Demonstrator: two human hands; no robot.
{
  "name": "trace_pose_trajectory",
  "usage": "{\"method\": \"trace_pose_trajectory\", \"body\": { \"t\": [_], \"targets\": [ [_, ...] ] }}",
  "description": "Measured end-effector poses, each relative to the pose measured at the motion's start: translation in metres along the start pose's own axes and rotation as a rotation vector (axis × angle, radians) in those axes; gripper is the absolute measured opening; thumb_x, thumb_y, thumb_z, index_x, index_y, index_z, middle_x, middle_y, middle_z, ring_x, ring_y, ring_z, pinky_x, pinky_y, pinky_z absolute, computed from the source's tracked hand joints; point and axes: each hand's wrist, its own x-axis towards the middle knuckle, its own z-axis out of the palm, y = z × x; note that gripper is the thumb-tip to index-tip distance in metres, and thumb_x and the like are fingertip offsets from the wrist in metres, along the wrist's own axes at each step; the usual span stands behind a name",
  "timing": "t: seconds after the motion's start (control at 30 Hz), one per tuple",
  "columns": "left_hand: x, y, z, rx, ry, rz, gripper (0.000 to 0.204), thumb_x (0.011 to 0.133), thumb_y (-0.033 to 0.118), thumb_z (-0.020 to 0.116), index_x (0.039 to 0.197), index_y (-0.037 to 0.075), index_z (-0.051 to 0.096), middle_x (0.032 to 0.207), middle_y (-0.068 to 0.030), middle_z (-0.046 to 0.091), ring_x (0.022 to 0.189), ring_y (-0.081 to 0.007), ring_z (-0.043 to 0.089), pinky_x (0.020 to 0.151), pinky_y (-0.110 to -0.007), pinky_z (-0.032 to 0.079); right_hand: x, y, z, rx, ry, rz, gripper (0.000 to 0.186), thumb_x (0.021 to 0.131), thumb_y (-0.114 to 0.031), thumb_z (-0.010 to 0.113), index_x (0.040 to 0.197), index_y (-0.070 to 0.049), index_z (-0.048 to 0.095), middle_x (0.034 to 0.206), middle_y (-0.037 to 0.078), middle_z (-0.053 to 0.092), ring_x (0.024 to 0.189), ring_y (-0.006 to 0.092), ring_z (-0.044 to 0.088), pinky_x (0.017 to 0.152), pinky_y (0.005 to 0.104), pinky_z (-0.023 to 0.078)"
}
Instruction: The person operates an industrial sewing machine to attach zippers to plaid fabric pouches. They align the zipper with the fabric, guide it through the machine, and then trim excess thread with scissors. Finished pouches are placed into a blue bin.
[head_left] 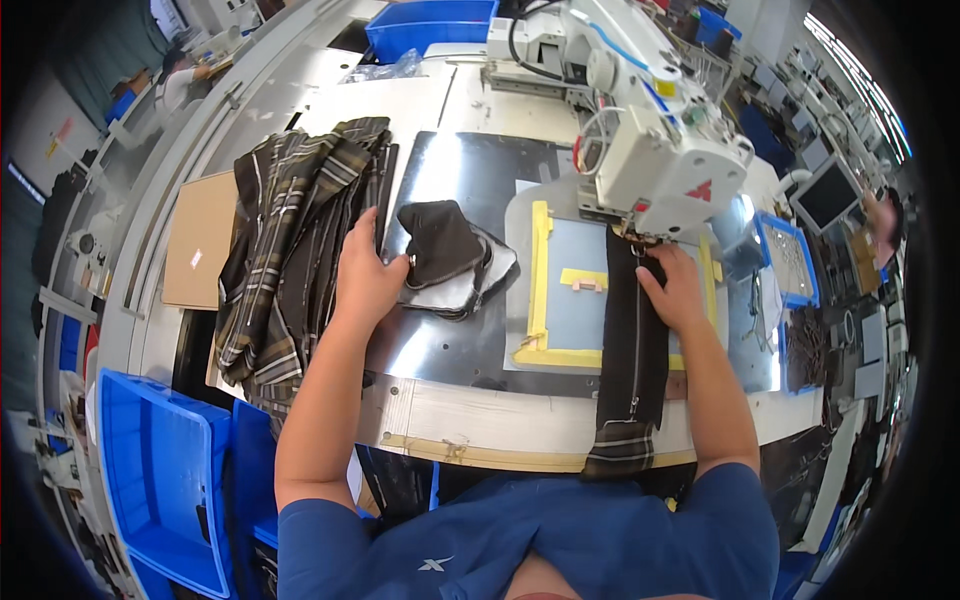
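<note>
While the person in the blue shirt (560,550) is leaning over the tabletop (480,415), a dark strip (632,370) with a zipper is hanging over its near edge, its plaid end dangling just below the rim. Blue bins (160,470) are standing low on the left, beside the tabletop. Farther up, the strip is lying across a grey template (575,300) edged with yellow tape, and the right hand (675,285) is pressing flat on the strip's top end, fingers spread and grasping nothing, just in front of the needle. The left hand (365,275) is resting on the shiny metal plate (470,170), fingers loosely curled at the edge of a small pile of dark pieces (450,255); whether it is gripping one, I cannot tell. Left of that hand, a heap of plaid fabric (290,230) is lying over the tabletop's edge, with a brown board (198,240) beside it. Behind the right hand, the white sewing machine (650,130) is standing over the template. A blue tray (790,258) is sitting to its right, and another blue bin (430,25) is sitting at the far edge.
</note>
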Motion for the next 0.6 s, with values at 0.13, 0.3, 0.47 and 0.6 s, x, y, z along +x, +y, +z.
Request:
{"method": "trace_pose_trajectory", "body": {
  "t": [0.13,0.3,0.47,0.6],
  "targets": [
    [-0.014,0.012,0.004,0.126,0.032,0.204,0.066,0.086,0.019,0.081,0.147,0.007,0.060,0.152,-0.0250,0.053,0.138,-0.0424,0.053,0.117,-0.049,0.043,0.000,0.001,-0.003,0.086,0.008,0.017,0.037,0.096,-0.036,0.073,0.116,-0.005,0.070,0.119,0.014,0.068,0.114,0.0374,0.064,0.102,0.0475,0.046],
    [-0.019,0.041,0.006,0.258,-0.199,0.400,0.054,0.084,0.015,0.078,0.137,0.008,0.070,0.152,-0.0183,0.056,0.137,-0.0405,0.055,0.117,-0.048,0.044,0.001,0.006,-0.004,0.160,0.008,0.046,0.035,0.097,-0.035,0.072,0.114,-0.005,0.070,0.118,0.014,0.068,0.111,0.0375,0.064,0.098,0.0468,0.048],
    [0.004,0.026,0.020,0.252,-0.105,0.419,0.037,0.086,-0.001,0.069,0.122,0.004,0.075,0.135,-0.0165,0.071,0.124,-0.0400,0.067,0.108,-0.044,0.053,0.000,0.007,-0.001,0.205,0.003,0.069,0.036,0.099,-0.036,0.071,0.115,-0.004,0.071,0.121,0.014,0.067,0.117,0.0374,0.062,0.104,0.0470,0.047],
    [0.013,0.026,0.002,-0.265,0.112,0.287,0.040,0.087,-0.017,0.058,0.119,0.001,0.072,0.131,-0.0165,0.073,0.118,-0.0293,0.072,0.103,-0.038,0.056,-0.005,0.009,-0.004,0.232,-0.006,0.087,0.038,0.099,-0.038,0.071,0.116,-0.004,0.071,0.122,0.014,0.067,0.121,0.0374,0.060,0.106,0.0460,0.046]
  ]
}}
